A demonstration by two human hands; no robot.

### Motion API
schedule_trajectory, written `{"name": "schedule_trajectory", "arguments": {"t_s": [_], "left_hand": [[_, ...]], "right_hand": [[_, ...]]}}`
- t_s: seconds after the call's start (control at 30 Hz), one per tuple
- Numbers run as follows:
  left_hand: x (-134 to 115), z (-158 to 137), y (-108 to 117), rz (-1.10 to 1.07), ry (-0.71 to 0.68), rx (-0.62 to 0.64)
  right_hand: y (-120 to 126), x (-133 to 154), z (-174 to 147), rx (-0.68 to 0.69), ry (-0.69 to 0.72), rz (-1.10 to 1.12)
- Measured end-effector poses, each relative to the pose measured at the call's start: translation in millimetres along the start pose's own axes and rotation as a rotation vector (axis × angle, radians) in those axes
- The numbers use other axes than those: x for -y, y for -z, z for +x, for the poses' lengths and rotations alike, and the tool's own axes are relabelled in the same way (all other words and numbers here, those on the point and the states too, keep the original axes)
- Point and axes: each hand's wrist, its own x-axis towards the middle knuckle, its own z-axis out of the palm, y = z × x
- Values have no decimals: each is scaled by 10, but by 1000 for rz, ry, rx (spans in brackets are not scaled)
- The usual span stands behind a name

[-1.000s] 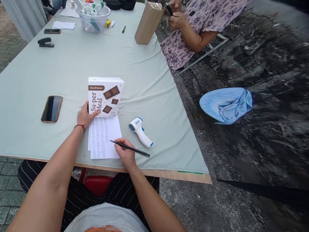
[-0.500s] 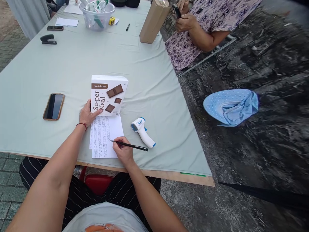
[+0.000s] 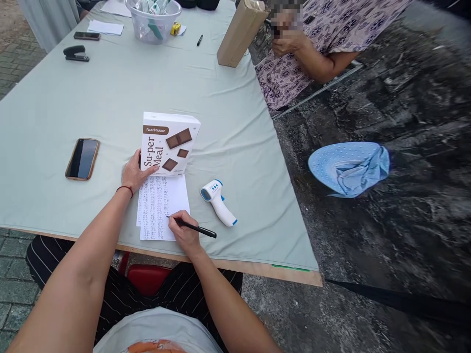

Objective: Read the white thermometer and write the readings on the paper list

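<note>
My left hand (image 3: 136, 170) grips the lower left corner of a white "Su-per Meal" box (image 3: 171, 144), its thumb across the front face. Under the box's lower edge lie sheets of paper (image 3: 158, 211) covered in small print or writing. Over the right side of the top sheet is my right hand (image 3: 185, 233), closed around a black pen (image 3: 198, 228) with its tip near the text. A white and blue infrared thermometer (image 3: 220, 203) rests on the cloth just right of the papers.
On the cloth-covered table (image 3: 110, 98) lie a smartphone (image 3: 82, 159), a stapler (image 3: 75, 53) and another phone (image 3: 87, 36). Farther back are a plastic basket (image 3: 152, 27) and a cardboard box (image 3: 241, 37). A person (image 3: 316, 63) sits at the right; a blue hat (image 3: 349, 169) lies beyond the table edge.
The pen has swung in my right hand, its rear end now lower and farther left. That hand has shifted slightly left. The view has tilted a little; my left hand keeps its hold on the box.
</note>
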Motion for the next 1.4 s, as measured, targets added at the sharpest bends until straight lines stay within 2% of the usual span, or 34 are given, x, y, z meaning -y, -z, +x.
{"name": "schedule_trajectory", "arguments": {"t_s": [0.73, 1.13, 1.4], "left_hand": [[26, 22, -14, 14, 5, 8], [4, 9, -3, 34, 30, 1], [4, 17, -9, 23, 20, 8]], "right_hand": [[-1, -10, 1, 58, 22, -84], [1, 17, 4, 55, 93, -142], [-1, 8, -5, 54, 86, -193]]}}
